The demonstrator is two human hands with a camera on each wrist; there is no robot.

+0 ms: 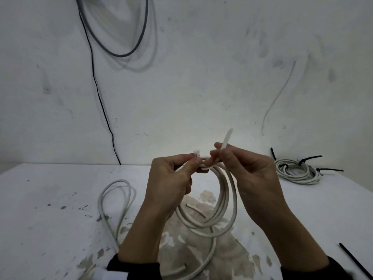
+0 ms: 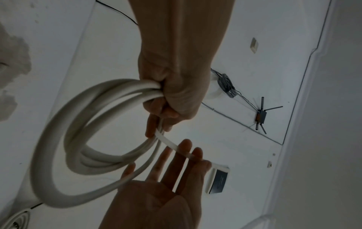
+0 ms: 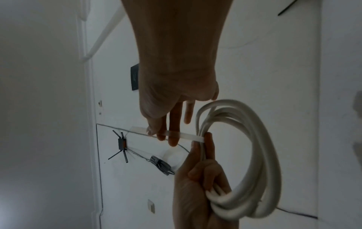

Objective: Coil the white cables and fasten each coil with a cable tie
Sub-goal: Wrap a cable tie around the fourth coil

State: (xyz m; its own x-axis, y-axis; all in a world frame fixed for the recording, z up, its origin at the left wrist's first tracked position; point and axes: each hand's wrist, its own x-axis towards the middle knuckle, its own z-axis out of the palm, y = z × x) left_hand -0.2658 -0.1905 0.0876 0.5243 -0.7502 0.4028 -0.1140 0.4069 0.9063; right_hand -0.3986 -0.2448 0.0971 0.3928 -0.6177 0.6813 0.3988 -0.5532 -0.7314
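1. The left hand point(image 1: 171, 178) is clenched around the top of a coil of thick white round cable point(image 1: 224, 201), held up above the stained white table point(image 1: 50, 199). In the left wrist view the loops point(image 2: 64, 124) bunch together inside that fist point(image 2: 176, 96).
2. The right hand point(image 1: 242, 170) is pinching a flat translucent white plastic cable tie point(image 1: 227, 138) between thumb and fingertips, right at the top of the held coil. The tie's free tail sticks up and away past the fingers.
3. The right wrist view shows the tie point(image 3: 184, 136) running as a straight strip from the right-hand fingertips point(image 3: 173, 139) across to the bundle point(image 3: 254, 155), where the left hand point(image 3: 197, 182) pins it against the cable. Can't tell if it's threaded through its head.
4. Left of the held coil, another loose white cable point(image 1: 115, 201) lies on the table in 1 long open loop, not tied.
5. Off to the right of the held coil, near the table's back edge, sits a finished white coil point(image 1: 294, 170) with black ties sticking out of it.
6. Nearer than the held coil and to its right, a spare black cable tie point(image 1: 353, 261) lies on the table.
7. Behind the held coil, a thin black wire point(image 1: 96, 87) hangs down the scuffed wall.
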